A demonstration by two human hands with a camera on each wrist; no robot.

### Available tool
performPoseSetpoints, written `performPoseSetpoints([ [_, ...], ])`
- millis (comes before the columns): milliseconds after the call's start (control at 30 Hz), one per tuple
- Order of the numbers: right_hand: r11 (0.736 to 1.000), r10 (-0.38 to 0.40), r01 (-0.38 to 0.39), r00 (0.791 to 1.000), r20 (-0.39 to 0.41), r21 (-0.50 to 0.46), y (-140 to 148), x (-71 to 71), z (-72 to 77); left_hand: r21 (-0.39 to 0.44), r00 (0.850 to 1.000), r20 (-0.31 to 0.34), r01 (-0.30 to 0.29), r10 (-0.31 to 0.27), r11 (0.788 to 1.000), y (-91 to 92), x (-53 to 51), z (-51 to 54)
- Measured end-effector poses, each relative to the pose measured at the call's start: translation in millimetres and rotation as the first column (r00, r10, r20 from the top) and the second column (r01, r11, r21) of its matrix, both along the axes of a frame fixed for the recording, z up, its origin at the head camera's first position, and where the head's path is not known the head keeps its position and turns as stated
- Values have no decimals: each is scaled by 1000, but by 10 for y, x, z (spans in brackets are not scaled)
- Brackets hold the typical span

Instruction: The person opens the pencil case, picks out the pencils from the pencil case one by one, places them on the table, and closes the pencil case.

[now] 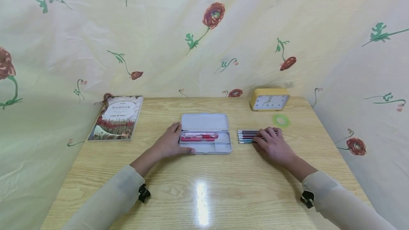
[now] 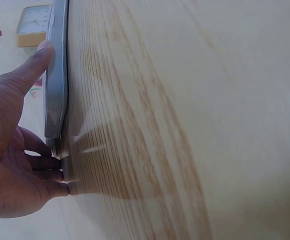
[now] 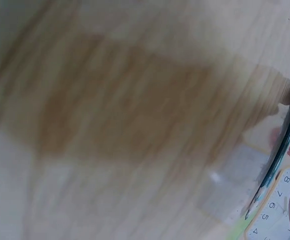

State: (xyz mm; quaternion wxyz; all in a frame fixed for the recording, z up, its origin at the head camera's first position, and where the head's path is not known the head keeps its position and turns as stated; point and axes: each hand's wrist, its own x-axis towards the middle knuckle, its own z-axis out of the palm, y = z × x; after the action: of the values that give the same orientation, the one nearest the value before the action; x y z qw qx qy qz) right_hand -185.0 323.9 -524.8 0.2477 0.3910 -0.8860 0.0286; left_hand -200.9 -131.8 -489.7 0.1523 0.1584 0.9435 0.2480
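Note:
Near the middle of the table lies an open pencil case [image 1: 223, 148], its lid tipped back. Pens [image 1: 198, 137] with red and pink parts lie in its rear compartment. My left hand [image 1: 169, 143] holds the case's left end, thumb on the front rim and fingers around the side. In the left wrist view, the thumb [image 2: 35, 62] presses the case's grey edge [image 2: 56, 95]. To the right, my right hand [image 1: 273, 144] grips a row of pencils [image 1: 244, 136] from above, bent fingers covering their right part. One teal pencil [image 3: 280, 155] shows in the right wrist view, beside the hand.
A yellow alarm clock [image 1: 270, 100] stands at the back right, with a green tape roll [image 1: 281, 120] in front of it. A book [image 1: 116, 118] lies at the back left. A flowered cloth [image 1: 166, 45] hangs behind the wooden table [image 1: 179, 187].

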Motion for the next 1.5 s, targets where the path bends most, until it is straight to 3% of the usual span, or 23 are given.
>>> performPoseSetpoints([
  [300, 1000, -9, 9, 999, 41, -14, -74, -24, 43, 2, 1000, -1, -2, 2, 1000, -12, 2, -4],
  [433, 999, -36, 37, 995, 93, -12, -282, -126, 155, -5, 1000, 3, -5, 5, 1000, -6, -2, -7],
  [500, 998, -62, 66, 986, 157, -18, -438, -201, 224, 1, 1000, 6, -7, 7, 1000, 0, -3, -2],
  [600, 992, -103, 121, 946, 307, -38, -704, -346, 301, 6, 1000, 14, -12, 12, 1000, 1, 0, 2],
  [700, 981, -136, 185, 864, 484, -56, -953, -522, 325, 9, 1000, 13, -14, 14, 1000, -1, -4, -6],
  [800, 969, -147, 234, 795, 589, -74, -1157, -704, 311, 14, 1000, 7, -17, 17, 1000, 0, -7, -7],
  [900, 959, -134, 257, 778, 614, -116, -1317, -841, 306, 18, 1000, 8, -22, 22, 1000, 2, -9, -11],
  [1067, 944, -95, 270, 776, 624, -192, -1450, -934, 363, 27, 999, 24, -38, 37, 999, 11, -9, -28],
  [1167, 930, -142, 320, 764, 630, -179, -1458, -902, 426, 54, 998, 27, -50, 48, 997, 22, -7, -27],
  [1233, 923, -178, 348, 766, 618, -165, -1452, -857, 476, 73, 998, 28, -57, 56, 996, 24, -5, -17],
  [1333, 925, -190, 342, 798, 572, -169, -1435, -776, 560, 92, 998, 25, -59, 57, 994, 25, -3, -5],
  [1500, 961, -60, 168, 902, 428, -219, -1434, -580, 694, 115, 998, 17, -55, 53, 992, 6, 9, -9],
])
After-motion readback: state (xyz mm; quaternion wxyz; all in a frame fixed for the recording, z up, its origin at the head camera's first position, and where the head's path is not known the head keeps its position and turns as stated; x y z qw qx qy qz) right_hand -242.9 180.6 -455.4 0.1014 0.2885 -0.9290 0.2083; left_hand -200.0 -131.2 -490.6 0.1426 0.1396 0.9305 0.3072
